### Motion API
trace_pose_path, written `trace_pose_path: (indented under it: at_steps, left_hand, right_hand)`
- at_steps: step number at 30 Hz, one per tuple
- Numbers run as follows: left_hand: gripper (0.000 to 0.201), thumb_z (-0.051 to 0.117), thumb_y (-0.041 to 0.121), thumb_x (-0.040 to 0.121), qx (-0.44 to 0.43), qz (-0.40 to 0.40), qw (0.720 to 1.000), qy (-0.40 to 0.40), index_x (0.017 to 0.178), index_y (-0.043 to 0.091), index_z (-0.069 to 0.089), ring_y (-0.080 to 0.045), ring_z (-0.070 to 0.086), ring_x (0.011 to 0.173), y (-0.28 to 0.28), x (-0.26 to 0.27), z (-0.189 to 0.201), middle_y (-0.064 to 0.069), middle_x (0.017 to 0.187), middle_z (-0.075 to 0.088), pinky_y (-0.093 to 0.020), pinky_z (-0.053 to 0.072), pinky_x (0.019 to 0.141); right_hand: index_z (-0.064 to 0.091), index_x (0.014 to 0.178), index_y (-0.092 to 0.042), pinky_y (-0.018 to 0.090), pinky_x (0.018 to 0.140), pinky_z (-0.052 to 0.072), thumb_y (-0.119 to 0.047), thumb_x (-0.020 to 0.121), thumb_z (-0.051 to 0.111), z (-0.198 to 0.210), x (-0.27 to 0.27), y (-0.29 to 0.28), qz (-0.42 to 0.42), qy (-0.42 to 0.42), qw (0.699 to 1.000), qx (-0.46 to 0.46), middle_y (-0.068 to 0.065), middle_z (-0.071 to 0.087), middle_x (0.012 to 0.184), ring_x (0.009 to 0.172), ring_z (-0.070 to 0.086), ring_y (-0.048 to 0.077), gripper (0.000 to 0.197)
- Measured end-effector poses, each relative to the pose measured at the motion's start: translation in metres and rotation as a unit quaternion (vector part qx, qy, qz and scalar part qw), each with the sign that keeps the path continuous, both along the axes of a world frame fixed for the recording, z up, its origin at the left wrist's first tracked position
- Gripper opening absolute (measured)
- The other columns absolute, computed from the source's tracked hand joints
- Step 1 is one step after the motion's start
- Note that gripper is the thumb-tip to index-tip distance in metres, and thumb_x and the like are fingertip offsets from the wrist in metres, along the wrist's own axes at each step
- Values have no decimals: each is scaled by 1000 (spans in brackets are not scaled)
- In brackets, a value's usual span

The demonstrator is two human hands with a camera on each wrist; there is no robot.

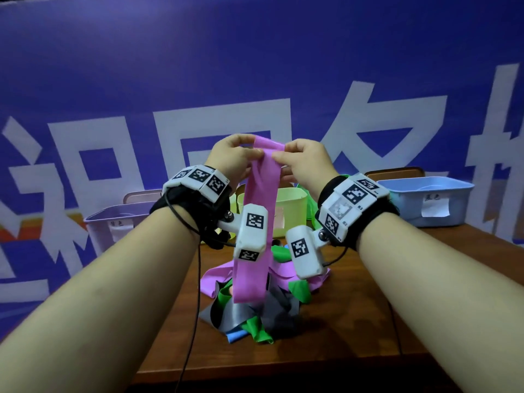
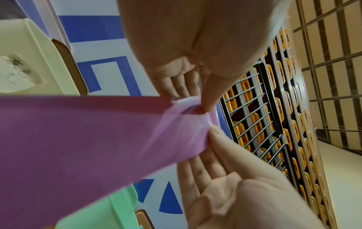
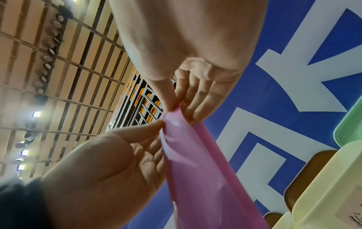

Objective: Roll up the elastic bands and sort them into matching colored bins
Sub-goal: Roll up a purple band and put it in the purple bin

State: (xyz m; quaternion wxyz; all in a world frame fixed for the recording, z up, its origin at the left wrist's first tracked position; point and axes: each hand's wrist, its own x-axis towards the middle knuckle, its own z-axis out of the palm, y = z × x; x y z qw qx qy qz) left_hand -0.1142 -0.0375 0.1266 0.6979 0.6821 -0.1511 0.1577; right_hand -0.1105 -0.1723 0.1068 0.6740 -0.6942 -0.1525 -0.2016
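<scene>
A long purple elastic band (image 1: pixel 256 217) hangs from both raised hands down to a pile of bands (image 1: pixel 255 310) on the table. My left hand (image 1: pixel 255 147) pinches the band's top left corner between thumb and fingers. At the top right corner my right hand (image 1: pixel 279 156) pinches it too. In the left wrist view the left hand (image 2: pixel 203 108) pinches the bunched end of the band (image 2: pixel 78 139). The right wrist view shows the right hand (image 3: pixel 176 108) pinching the same end of the band (image 3: pixel 205 170). The pile holds purple, green, grey and blue bands.
Bins stand along the far side of the wooden table (image 1: pixel 368 321): a purple bin (image 1: pixel 102 222) at left, a yellow bin (image 1: pixel 292 205) in the middle, a green bin (image 1: pixel 311 205) partly behind my right wrist, a blue bin (image 1: pixel 425 202) at right. A blue banner stands behind.
</scene>
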Motion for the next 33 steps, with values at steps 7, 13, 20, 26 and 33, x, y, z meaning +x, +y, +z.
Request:
trace_pose_path:
  at_steps: [7, 13, 20, 26, 33]
  left_hand:
    - [17, 58, 2, 92, 11, -27, 998, 49, 80, 13, 55, -9, 59, 45, 5, 1, -16, -3, 65, 61, -18, 48, 44]
    - [8, 59, 17, 94, 34, -23, 994, 100, 93, 9, 61, -15, 64, 62, 7, 16, -28, -5, 78, 68, -23, 55, 61]
    - [8, 59, 12, 93, -34, -35, 993, 106, 93, 11, 51, -19, 68, 75, 9, 31, -42, -9, 91, 68, -32, 55, 75]
    - [24, 54, 10, 95, -91, -59, 987, 119, 118, 17, 51, -14, 67, 68, 16, 34, -46, -6, 98, 62, -26, 53, 59]
    - [48, 60, 25, 94, 0, -54, 987, 150, 136, 17, 39, -15, 61, 61, 21, 37, -60, -5, 90, 62, -28, 52, 60]
  right_hand:
    - [57, 81, -14, 23, 49, 52, -2, 90, 60, -10, 8, -3, 15, 10, 1000, 7, 9, 60, 84, 63, 60, 18, 15]
    - [61, 91, -17, 24, 49, 48, -4, 88, 60, -18, 20, -8, -23, 22, 998, -56, 3, 60, 83, 62, 57, 14, 14]
    - [60, 80, -17, 22, 41, 37, 0, 87, 59, -29, 30, -3, -12, 52, 996, -71, 3, 54, 67, 43, 44, 9, 19]
    - [60, 80, -17, 20, 43, 40, -1, 87, 58, -35, 35, 0, -6, 77, 994, -75, 3, 56, 72, 53, 47, 12, 18]
    - [58, 90, -10, 26, 48, 50, 0, 91, 51, -40, 41, 8, -4, 88, 996, -19, 9, 56, 76, 59, 53, 18, 13]
